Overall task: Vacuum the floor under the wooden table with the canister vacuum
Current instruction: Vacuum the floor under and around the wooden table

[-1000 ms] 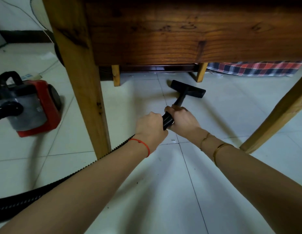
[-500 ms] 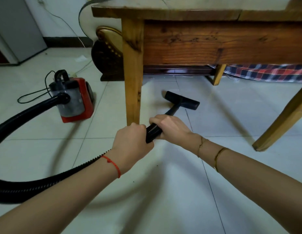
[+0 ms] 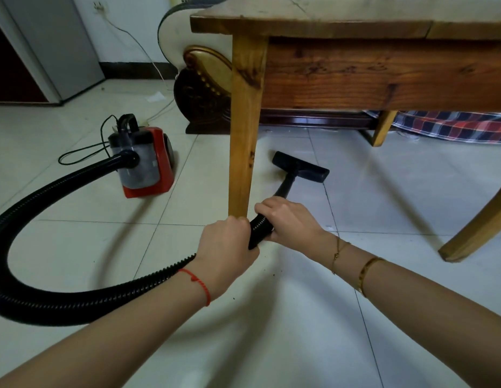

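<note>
A brown wooden table (image 3: 355,71) is standing on the pale tiled floor (image 3: 271,331). Left of its near leg, a red and grey canister vacuum (image 3: 144,163) is sitting, its black ribbed hose (image 3: 28,219) looping toward the leg. Just right of the leg, under the table, the black flat floor nozzle (image 3: 301,166) is resting on the tiles. Beside the leg's foot, the left hand (image 3: 225,247) and the right hand (image 3: 287,217) are both gripping the hose end, fingers wrapped round it.

canister (image 3: 144,163) left of table leg (image 3: 243,130), nozzle (image 3: 299,167) right
</note>
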